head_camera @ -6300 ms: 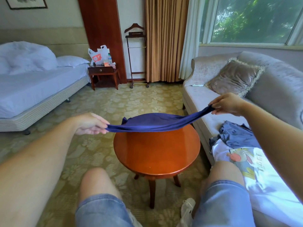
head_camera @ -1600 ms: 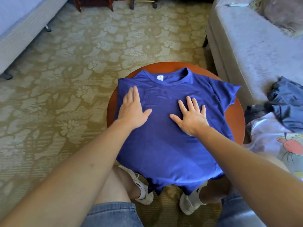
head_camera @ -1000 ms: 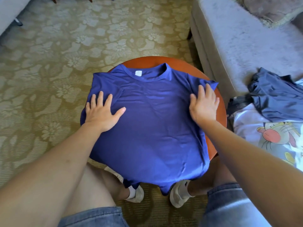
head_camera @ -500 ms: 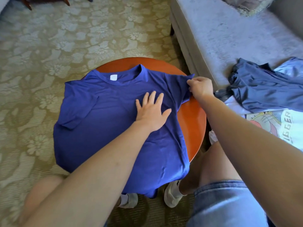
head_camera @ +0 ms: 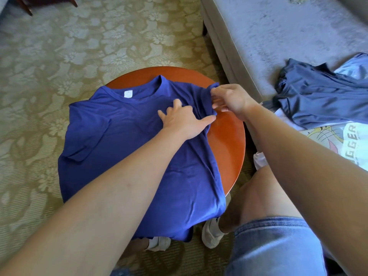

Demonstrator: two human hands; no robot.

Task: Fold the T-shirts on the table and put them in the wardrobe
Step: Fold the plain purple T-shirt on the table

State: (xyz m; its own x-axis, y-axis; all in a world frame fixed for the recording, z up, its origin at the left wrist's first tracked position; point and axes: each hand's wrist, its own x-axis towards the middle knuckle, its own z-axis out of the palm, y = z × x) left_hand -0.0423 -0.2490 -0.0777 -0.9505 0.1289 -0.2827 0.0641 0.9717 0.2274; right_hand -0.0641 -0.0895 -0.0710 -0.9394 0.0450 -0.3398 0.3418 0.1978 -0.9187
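The left hand (head_camera: 183, 118) presses the blue T-shirt (head_camera: 119, 140), right hand (head_camera: 231, 100) pinches its sleeve (head_camera: 203, 94); other shirts (head_camera: 322, 96) lie on the sofa (head_camera: 268, 32).

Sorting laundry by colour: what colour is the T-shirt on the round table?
The T-shirt is plain royal blue, head view.

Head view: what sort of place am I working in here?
Probably a carpeted sitting area, in a home or hotel room. A floral carpet covers the floor, a grey upholstered sofa with loose clothes stands at the right, and the blue T-shirt lies on a round wooden table.
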